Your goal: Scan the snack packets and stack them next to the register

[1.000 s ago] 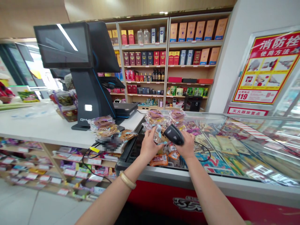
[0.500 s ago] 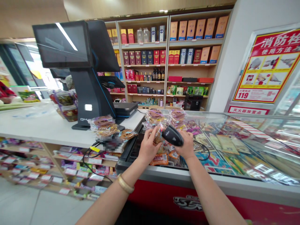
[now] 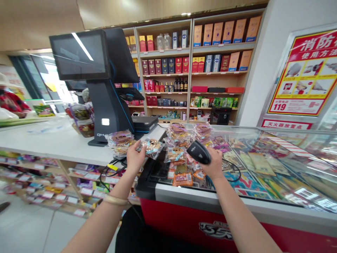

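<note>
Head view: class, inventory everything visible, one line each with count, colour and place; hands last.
Counter: one, white, left
Chest freezer: one, red front, centre-right
Checkout terminal: one, black, on counter
Barcode scanner: one, black, over freezer
Wrapped snacks: several, brown, on counter and freezer
Small packets: at least two, orange, on freezer
Shelved packets: many, mixed colours, under counter
Boxed goods: many, mixed colours, back shelves
Fire hydrant poster: one, red and yellow, right
Another person: one, red top, left edge
Bracelet: one, pale gold, lower left
Left hand: one, bare, at wrapped snacks, grip unclear
Right hand: one, bare, holding barcode scanner
</note>
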### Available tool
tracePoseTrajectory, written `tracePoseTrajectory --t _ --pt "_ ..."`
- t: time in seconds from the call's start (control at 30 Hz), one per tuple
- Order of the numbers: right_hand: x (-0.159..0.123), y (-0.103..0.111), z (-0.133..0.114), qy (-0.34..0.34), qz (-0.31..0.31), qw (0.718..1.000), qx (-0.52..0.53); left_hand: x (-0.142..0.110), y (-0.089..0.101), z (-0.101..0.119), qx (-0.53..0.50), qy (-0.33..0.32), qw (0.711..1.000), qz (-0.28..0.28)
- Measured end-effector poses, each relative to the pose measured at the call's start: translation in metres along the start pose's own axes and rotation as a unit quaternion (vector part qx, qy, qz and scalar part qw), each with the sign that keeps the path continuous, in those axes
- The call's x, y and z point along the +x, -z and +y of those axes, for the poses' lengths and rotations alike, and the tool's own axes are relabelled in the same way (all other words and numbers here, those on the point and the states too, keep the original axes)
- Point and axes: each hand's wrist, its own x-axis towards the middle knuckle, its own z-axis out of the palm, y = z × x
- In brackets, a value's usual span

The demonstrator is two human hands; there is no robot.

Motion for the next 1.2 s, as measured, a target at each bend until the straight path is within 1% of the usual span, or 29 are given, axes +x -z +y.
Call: tracePoseTrajectory --t 0.07,0.13,0.23,0.3,0.37,0.47,0.53,0.6,0.67,0.7,0.73,0.77,0.83,0.87,0.9,0.93,1.0,1.03,1.1,1.2 --pt "0.000 0.000 0.000 0.000 0.003 1.000 -0.002 0.011 0.006 -0.008 0.061 -0.013 0.998 -0.016" --pt "0.000 0.000 0.000 0.002 0.006 1.000 -0.003 0.013 0.008 -0.008 0.097 -0.026 0.995 -0.027" --pt "0.000 0.000 0.001 0.004 0.003 1.000 -0.004 0.002 0.008 0.001 0.147 -0.032 0.988 -0.042" --pt "-0.001 0.000 0.001 0.003 -0.003 1.000 -0.006 -0.007 0.009 0.008 0.218 -0.037 0.973 -0.060" --pt "-0.001 0.000 0.002 0.004 -0.003 1.000 -0.011 -0.015 0.010 0.013 0.291 -0.051 0.953 -0.073" --pt "-0.002 -0.001 0.003 0.011 0.005 1.000 -0.014 -0.022 0.012 0.016 0.337 -0.073 0.935 -0.076" --pt "-0.002 -0.002 0.003 0.009 0.004 1.000 -0.012 -0.025 0.012 0.016 0.336 -0.080 0.936 -0.063" --pt "-0.001 -0.002 0.002 0.003 0.004 1.000 -0.012 -0.028 0.011 0.016 0.308 -0.095 0.946 -0.027" --pt "-0.001 -0.002 0.002 0.002 0.008 1.000 -0.012 -0.032 0.008 0.018 0.246 -0.131 0.960 0.008" --pt "-0.001 -0.002 0.002 0.005 0.009 1.000 -0.011 -0.035 0.004 0.020 0.199 -0.157 0.967 0.010" --pt "0.000 -0.002 0.001 0.010 0.011 1.000 -0.010 -0.038 0.000 0.022 0.146 -0.179 0.973 -0.005" --pt "0.000 -0.002 0.001 0.014 0.011 1.000 -0.010 -0.042 -0.006 0.025 0.093 -0.193 0.976 -0.035" --pt "0.000 -0.001 0.001 0.015 0.011 1.000 -0.011 -0.051 -0.018 0.033 0.020 -0.189 0.975 -0.113" --pt "0.000 -0.001 0.001 0.014 0.009 1.000 -0.011 -0.056 -0.025 0.037 0.017 -0.174 0.973 -0.148" --pt "0.000 -0.001 0.001 0.012 0.007 1.000 -0.012 -0.060 -0.031 0.042 0.038 -0.157 0.971 -0.178" --pt "0.000 -0.001 0.001 0.012 0.003 1.000 -0.011 -0.064 -0.036 0.046 0.076 -0.142 0.967 -0.199" --pt "0.000 0.000 0.001 0.014 -0.004 1.000 -0.011 -0.070 -0.044 0.055 0.161 -0.122 0.953 -0.224" --pt "0.000 0.000 0.001 0.016 -0.004 1.000 -0.011 -0.071 -0.047 0.059 0.191 -0.115 0.948 -0.229" --pt "0.000 0.000 0.000 0.018 -0.005 1.000 -0.012 -0.073 -0.050 0.065 0.214 -0.103 0.945 -0.226" --pt "0.000 0.000 0.000 0.023 -0.005 1.000 -0.017 -0.073 -0.055 0.071 0.196 -0.076 0.954 -0.214"
